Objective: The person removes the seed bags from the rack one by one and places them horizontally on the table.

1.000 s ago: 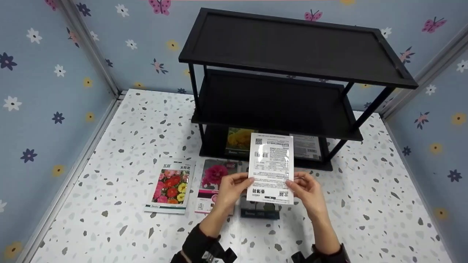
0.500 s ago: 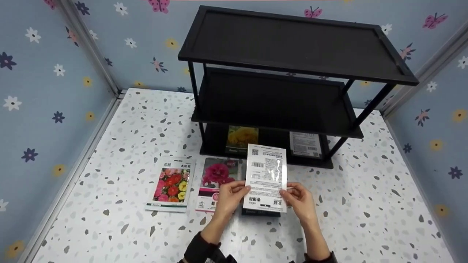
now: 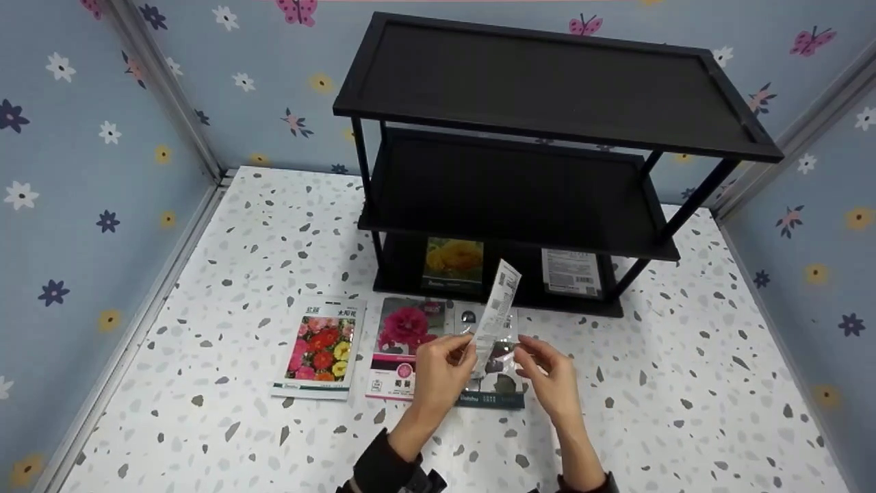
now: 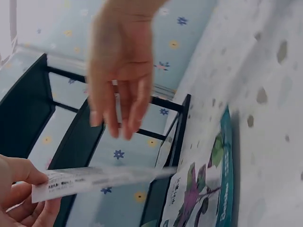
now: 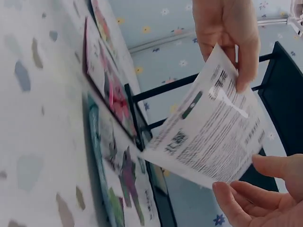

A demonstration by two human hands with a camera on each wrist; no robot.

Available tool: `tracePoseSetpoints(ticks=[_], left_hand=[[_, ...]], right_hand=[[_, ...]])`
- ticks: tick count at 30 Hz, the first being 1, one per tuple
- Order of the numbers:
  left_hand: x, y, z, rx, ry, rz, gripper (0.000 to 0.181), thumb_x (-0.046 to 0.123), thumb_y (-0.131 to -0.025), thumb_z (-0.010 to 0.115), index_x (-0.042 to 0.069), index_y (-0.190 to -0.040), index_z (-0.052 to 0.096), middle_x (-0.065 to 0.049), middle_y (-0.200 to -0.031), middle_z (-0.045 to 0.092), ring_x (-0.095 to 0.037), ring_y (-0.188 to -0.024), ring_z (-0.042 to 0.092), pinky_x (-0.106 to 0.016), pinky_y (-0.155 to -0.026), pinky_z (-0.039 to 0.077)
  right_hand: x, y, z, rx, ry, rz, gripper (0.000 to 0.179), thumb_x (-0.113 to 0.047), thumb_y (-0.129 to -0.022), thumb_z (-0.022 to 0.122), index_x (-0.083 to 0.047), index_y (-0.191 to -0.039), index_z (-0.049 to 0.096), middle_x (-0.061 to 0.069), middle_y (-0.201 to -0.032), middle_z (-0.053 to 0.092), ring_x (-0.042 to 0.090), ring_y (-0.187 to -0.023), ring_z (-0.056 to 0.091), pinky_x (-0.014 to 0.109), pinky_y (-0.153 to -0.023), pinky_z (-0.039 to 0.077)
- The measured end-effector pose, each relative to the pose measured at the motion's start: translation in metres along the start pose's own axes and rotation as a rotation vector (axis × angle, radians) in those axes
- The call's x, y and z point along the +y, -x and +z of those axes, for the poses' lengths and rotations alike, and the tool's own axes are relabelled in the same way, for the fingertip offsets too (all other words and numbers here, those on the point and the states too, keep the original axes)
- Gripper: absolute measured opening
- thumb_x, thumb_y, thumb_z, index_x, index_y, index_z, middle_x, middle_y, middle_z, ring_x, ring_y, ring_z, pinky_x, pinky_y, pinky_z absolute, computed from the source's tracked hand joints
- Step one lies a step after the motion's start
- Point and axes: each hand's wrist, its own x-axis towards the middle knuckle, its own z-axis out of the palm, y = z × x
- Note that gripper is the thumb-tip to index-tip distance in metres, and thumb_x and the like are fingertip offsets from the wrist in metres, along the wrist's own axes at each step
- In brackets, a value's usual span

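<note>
My left hand (image 3: 441,376) pinches a white seed packet (image 3: 497,308) by its lower end. The packet stands tilted, nearly edge-on in the head view; its printed back with text and barcode faces the right wrist camera. To the right, my right hand (image 3: 551,383) has loosely bent fingers, apart from the packet in the head view; in the left wrist view that hand (image 4: 120,71) looks blurred. Under the held packet lies another seed packet (image 3: 506,399) with dark purple leaves and a teal band, partly covered. Beside it is a pink-flower seed packet (image 3: 407,325), partly behind my left hand.
A black three-tier shelf (image 3: 547,89) stands at the back. On its bottom tier lie a yellow-flower packet (image 3: 454,260) and a packet with its white back up (image 3: 571,274). A multicoloured-flower packet (image 3: 321,349) lies at left on the speckled table (image 3: 226,342). Patterned walls enclose the sides.
Both hands held the packet flat towards the head camera and brought it nearer the body. Now the right hand has let go, and the left hand has turned the packet edge-on.
</note>
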Motion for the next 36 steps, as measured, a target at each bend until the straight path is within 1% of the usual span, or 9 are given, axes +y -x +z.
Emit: tracePoseSetpoints(ticks=[4, 11, 15, 19, 24, 29, 30, 33, 36], left_hand=[[0.003, 0.004, 0.007, 0.000, -0.194, 0.225, 0.011, -0.006, -0.072, 0.065, -0.002, -0.082, 0.070, -0.004, -0.069, 0.062, -0.009, -0.057, 0.055, -0.016, -0.051, 0.045], [0.003, 0.012, 0.017, -0.008, -0.470, 0.436, 0.020, 0.003, -0.067, 0.072, 0.003, -0.087, 0.069, -0.002, -0.072, 0.057, -0.013, -0.063, 0.054, -0.022, -0.056, 0.047], [-0.002, 0.017, 0.022, 0.000, -0.572, 0.544, 0.021, 0.008, -0.067, 0.072, 0.003, -0.088, 0.069, -0.002, -0.075, 0.058, -0.013, -0.066, 0.055, -0.024, -0.057, 0.048], [-0.006, 0.020, 0.025, 0.007, -0.640, 0.628, 0.016, 0.009, -0.074, 0.063, 0.004, -0.088, 0.070, -0.002, -0.078, 0.059, -0.012, -0.066, 0.055, -0.023, -0.055, 0.048], [-0.011, 0.025, 0.028, 0.011, -0.684, 0.673, 0.020, 0.006, -0.080, 0.051, 0.004, -0.088, 0.069, -0.004, -0.079, 0.059, -0.013, -0.067, 0.055, -0.022, -0.055, 0.047], [-0.012, 0.029, 0.030, -0.027, -0.735, 0.661, 0.022, 0.008, -0.080, 0.048, 0.006, -0.089, 0.069, -0.003, -0.083, 0.060, -0.012, -0.072, 0.056, -0.021, -0.055, 0.047], [-0.011, 0.030, 0.030, -0.043, -0.738, 0.653, 0.022, 0.009, -0.080, 0.050, 0.006, -0.090, 0.069, -0.003, -0.084, 0.060, -0.013, -0.073, 0.056, -0.021, -0.056, 0.047], [-0.010, 0.032, 0.029, -0.108, -0.700, 0.606, 0.020, 0.010, -0.076, 0.057, 0.006, -0.093, 0.068, -0.005, -0.089, 0.061, -0.014, -0.079, 0.057, -0.023, -0.060, 0.048], [-0.009, 0.032, 0.027, -0.168, -0.577, 0.530, 0.024, 0.008, -0.072, 0.064, 0.004, -0.095, 0.067, -0.007, -0.094, 0.061, -0.016, -0.085, 0.057, -0.026, -0.067, 0.049]], right_hand=[[-0.006, 0.002, 0.007, -0.048, -0.106, 0.028, 0.031, 0.005, -0.089, 0.049, 0.026, -0.112, 0.044, 0.039, -0.100, 0.053, 0.046, -0.087, 0.056, 0.033, -0.069, 0.053], [0.011, 0.006, 0.011, -0.079, -0.236, -0.034, 0.038, -0.003, -0.093, 0.047, 0.027, -0.115, 0.039, 0.035, -0.100, 0.056, 0.035, -0.087, 0.061, 0.048, -0.071, 0.049], [0.061, 0.002, 0.008, -0.078, -0.328, -0.126, 0.034, -0.014, -0.093, 0.050, 0.018, -0.106, 0.052, 0.027, -0.092, 0.062, 0.029, -0.083, 0.063, 0.040, -0.069, 0.052], [0.123, -0.004, 0.004, 0.013, -0.338, -0.074, 0.023, -0.016, -0.093, 0.051, 0.006, -0.091, 0.059, 0.021, -0.082, 0.065, 0.030, -0.076, 0.064, 0.034, -0.065, 0.054], [0.147, -0.005, 0.005, 0.119, -0.416, 0.035, 0.023, -0.011, -0.090, 0.055, 0.012, -0.090, 0.057, 0.028, -0.077, 0.062, 0.039, -0.070, 0.062, 0.039, -0.063, 0.053], [0.144, -0.001, 0.005, 0.109, -0.438, 0.035, 0.025, -0.010, -0.091, 0.054, 0.015, -0.092, 0.056, 0.027, -0.077, 0.062, 0.037, -0.069, 0.062, 0.039, -0.064, 0.053], [0.131, 0.001, 0.004, 0.094, -0.456, 0.023, 0.023, -0.008, -0.091, 0.053, 0.014, -0.091, 0.057, 0.026, -0.076, 0.062, 0.035, -0.068, 0.063, 0.038, -0.064, 0.053], [0.128, 0.003, 0.002, 0.099, -0.460, 0.027, 0.022, -0.008, -0.091, 0.053, 0.013, -0.091, 0.058, 0.024, -0.076, 0.062, 0.032, -0.068, 0.063, 0.036, -0.064, 0.053], [0.124, 0.004, 0.000, 0.124, -0.474, 0.052, 0.021, -0.009, -0.090, 0.055, 0.011, -0.094, 0.060, 0.021, -0.078, 0.063, 0.028, -0.069, 0.064, 0.034, -0.064, 0.054]])
